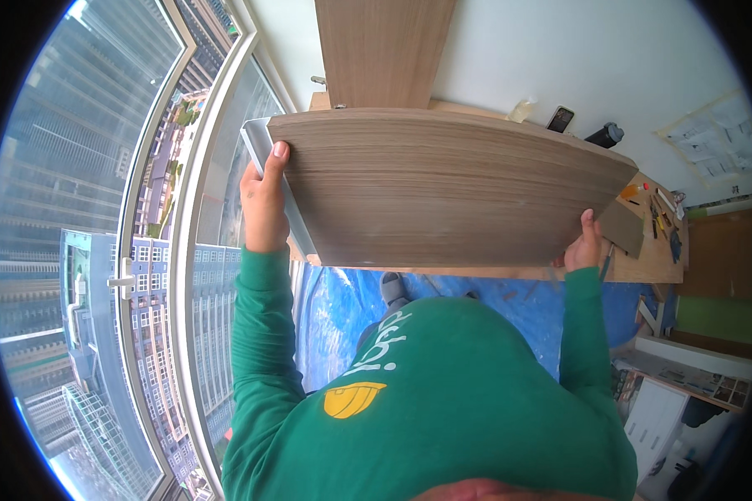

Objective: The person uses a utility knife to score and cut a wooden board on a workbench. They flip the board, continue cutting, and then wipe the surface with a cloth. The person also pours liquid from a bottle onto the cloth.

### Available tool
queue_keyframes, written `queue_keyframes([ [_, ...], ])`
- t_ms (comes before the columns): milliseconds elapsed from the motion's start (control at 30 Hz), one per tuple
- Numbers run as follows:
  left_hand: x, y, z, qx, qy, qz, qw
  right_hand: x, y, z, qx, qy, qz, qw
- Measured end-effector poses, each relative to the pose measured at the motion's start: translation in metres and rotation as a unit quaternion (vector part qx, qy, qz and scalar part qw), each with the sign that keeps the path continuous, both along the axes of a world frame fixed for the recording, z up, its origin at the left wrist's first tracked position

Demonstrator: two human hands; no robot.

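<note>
I hold a large grey-brown wood-grain board (443, 188) out in front of me, above a wooden workbench (526, 272). My left hand (263, 200) grips the board's left end, thumb on its face, beside a pale strip (256, 138) that runs along that edge. My right hand (582, 240) is closed round the lower right part of the board, some fingers hidden behind it.
A window (188, 167) fills the left side. An upright panel (384, 50), a phone (560, 118), a dark cylinder (603, 137) and several tools (660, 219) are at the bench's back and right. Blue sheeting (510, 317) covers the floor. A white unit (652, 422) is lower right.
</note>
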State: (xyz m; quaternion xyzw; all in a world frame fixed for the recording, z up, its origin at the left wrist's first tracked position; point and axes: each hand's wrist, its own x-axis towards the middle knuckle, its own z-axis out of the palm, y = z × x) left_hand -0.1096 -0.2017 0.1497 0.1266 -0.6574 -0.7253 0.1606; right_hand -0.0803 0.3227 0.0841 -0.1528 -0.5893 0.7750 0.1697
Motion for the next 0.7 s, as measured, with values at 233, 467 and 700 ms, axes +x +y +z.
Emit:
queue_keyframes([
  [233,0.002,0.002,-0.013,-0.006,-0.014,0.01,1.0,0.011,0.012,-0.032,0.012,-0.002,0.038,0.999],
  [467,0.006,-0.006,-0.06,-0.034,-0.075,0.005,0.997,0.025,0.031,-0.089,0.094,-0.201,0.104,0.97],
  [700,0.003,-0.023,-0.146,-0.019,-0.045,-0.004,0.999,0.035,0.015,-0.159,0.107,-0.26,0.16,0.946],
])
